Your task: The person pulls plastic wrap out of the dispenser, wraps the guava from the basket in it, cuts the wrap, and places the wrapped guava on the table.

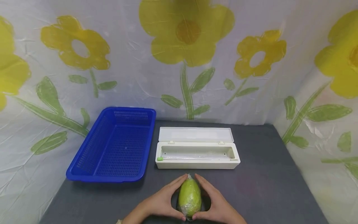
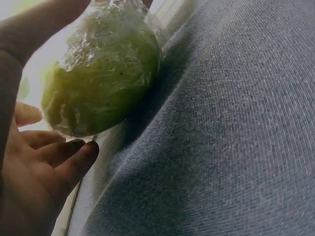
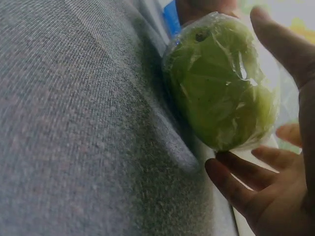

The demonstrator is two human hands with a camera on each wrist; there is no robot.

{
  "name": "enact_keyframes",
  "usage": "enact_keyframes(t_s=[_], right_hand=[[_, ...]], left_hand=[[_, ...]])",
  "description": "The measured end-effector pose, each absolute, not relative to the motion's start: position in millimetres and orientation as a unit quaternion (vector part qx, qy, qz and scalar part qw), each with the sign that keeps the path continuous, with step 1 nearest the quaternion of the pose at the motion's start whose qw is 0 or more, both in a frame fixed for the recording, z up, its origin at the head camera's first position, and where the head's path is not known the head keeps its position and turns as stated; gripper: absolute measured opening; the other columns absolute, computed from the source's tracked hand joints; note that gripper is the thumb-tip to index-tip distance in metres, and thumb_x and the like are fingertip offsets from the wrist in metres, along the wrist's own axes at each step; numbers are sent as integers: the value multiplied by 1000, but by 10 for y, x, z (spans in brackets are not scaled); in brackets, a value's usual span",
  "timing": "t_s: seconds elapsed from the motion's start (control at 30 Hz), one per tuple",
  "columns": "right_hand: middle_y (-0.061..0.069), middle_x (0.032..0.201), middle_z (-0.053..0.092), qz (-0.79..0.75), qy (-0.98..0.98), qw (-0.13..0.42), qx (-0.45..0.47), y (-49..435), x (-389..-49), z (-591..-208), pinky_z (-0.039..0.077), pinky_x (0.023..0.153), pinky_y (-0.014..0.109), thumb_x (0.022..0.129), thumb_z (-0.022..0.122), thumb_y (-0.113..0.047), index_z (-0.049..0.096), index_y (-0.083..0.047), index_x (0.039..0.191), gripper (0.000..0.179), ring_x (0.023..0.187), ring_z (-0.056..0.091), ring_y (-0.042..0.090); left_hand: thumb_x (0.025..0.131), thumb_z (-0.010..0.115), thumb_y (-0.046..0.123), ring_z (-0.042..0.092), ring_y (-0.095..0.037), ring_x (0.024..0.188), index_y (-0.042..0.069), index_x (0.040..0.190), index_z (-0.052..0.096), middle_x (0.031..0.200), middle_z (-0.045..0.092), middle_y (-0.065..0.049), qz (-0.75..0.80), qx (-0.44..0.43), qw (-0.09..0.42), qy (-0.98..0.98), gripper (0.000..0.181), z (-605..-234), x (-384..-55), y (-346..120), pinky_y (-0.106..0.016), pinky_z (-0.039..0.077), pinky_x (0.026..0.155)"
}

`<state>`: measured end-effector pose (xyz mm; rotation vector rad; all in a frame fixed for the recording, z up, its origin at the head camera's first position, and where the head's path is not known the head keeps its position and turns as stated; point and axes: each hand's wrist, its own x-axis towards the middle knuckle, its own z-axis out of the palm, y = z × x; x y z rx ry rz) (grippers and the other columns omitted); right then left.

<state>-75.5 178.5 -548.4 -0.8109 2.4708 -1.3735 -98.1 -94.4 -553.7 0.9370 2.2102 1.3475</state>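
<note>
A smooth, oblong green fruit point(image 1: 190, 196), wrapped in clear cling film, lies on the grey cloth at the front middle, long side pointing away from me. My left hand point(image 1: 163, 200) curves round its left side, fingertips at the far end and thumb at the near end. From the right, my right hand point(image 1: 217, 202) mirrors that hold. In the left wrist view the film on the fruit point(image 2: 103, 73) is crumpled and bunched toward one end. The right wrist view shows film drawn over the fruit point(image 3: 221, 83), with a dark spot near one end.
Just beyond the hands stands a long white cling film box point(image 1: 195, 165) with its lid raised and a small green slider at its left. A blue plastic basket point(image 1: 112, 179) sits at the left. Flower-printed sheeting point(image 1: 134, 84) borders the grey table point(image 1: 265, 174).
</note>
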Motion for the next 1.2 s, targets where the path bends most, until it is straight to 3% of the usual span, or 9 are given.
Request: enact_keyframes(t_s=[0.17, 0.5, 0.73, 0.93, 1.07, 1.2], right_hand=[[10, 168, 41, -431, 842, 58, -318, 1759, -754, -5510, 45, 117, 43, 85, 89, -45, 34, -16, 167, 103, 151, 44, 31], [5, 169, 40, -431, 848, 56, -303, 1744, -736, -5500, 45, 117, 46, 86, 89, -46, 34, -19, 167, 102, 152, 44, 29], [9, 173, 31, -465, 837, 95, -273, 1804, -723, -5532, 39, 121, 41, 69, 101, -42, 26, -18, 170, 128, 156, 35, 26], [18, 174, 25, -495, 817, 116, -274, 1828, -702, -5620, 42, 117, 31, 72, 101, -35, 17, -10, 171, 132, 155, 34, 18], [14, 172, 33, -499, 814, 121, -271, 1807, -704, -5678, 40, 119, 32, 77, 98, -36, 21, -10, 170, 124, 153, 40, 20], [10, 169, 38, -489, 823, 114, -267, 1786, -694, -5706, 41, 119, 35, 78, 96, -37, 25, -9, 169, 119, 149, 45, 24]], left_hand=[[84, 90, 50, 28, -33, 159, 9, 170, 20, 176, 21, -11, 468, 342, 182, 795, 118, -5563, -972, -916, -51, 30, 126], [87, 86, 49, 33, -34, 157, 14, 171, 22, 175, 25, -10, 470, 340, 159, 799, 111, -5597, -959, -881, -52, 35, 124], [89, 84, 50, 24, -37, 160, 15, 172, 12, 177, 13, -12, 471, 330, 191, 796, 115, -5596, -935, -891, -55, 30, 125], [80, 94, 45, 22, -37, 160, 12, 172, 4, 177, 10, -11, 508, 281, 206, 788, 133, -5661, -867, -909, -57, 28, 126], [77, 96, 44, 30, -33, 158, 21, 172, 8, 176, 20, -5, 546, 254, 185, 776, 132, -5774, -815, -848, -46, 35, 124], [80, 95, 40, 36, -31, 154, 25, 171, 16, 173, 28, -8, 581, 243, 175, 757, 121, -5827, -785, -814, -33, 42, 118]])
